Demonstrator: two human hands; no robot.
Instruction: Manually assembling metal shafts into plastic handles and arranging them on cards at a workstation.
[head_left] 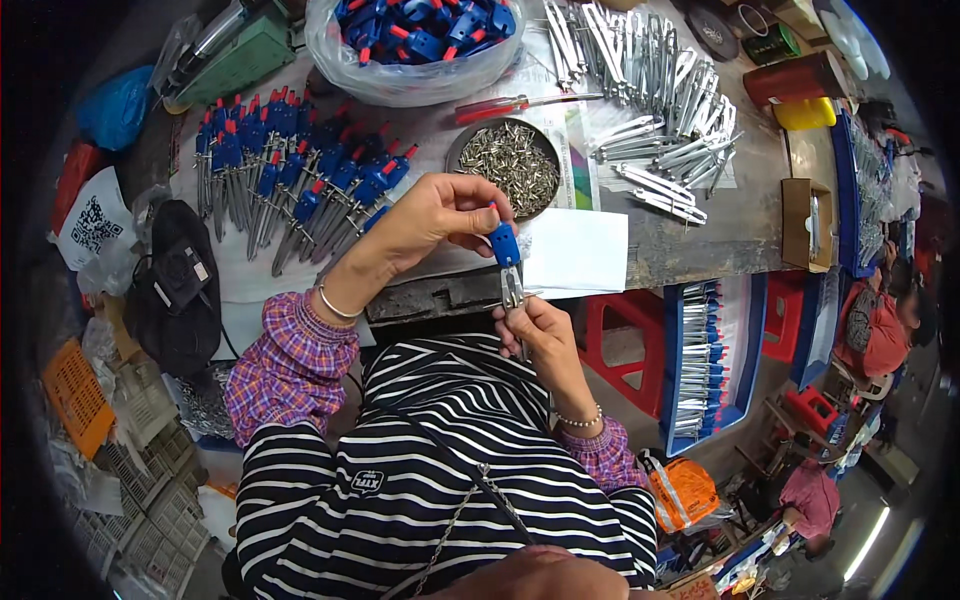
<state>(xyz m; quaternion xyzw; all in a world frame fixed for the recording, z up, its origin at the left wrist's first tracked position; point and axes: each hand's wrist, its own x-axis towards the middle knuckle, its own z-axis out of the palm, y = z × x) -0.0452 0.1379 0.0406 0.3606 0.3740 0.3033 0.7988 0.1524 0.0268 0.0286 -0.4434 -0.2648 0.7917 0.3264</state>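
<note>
1. Blue-topped tool (506,250): nearer me than the bowl (453,158) of pins (507,168).
2. My left fingers (478,221) pinch its top; my right fingers (524,325) grip its metal legs (512,285).
3. Apparently mid-assembly; next calls for steady alignment.

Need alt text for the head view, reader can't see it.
A person's left hand and right hand hold a small blue-and-silver piece between them at a cluttered wooden workbench. Around it are a round dark dish of small metal pins, blue-topped metal pieces, a translucent plastic bag of blue parts and silver metal strips.
</note>
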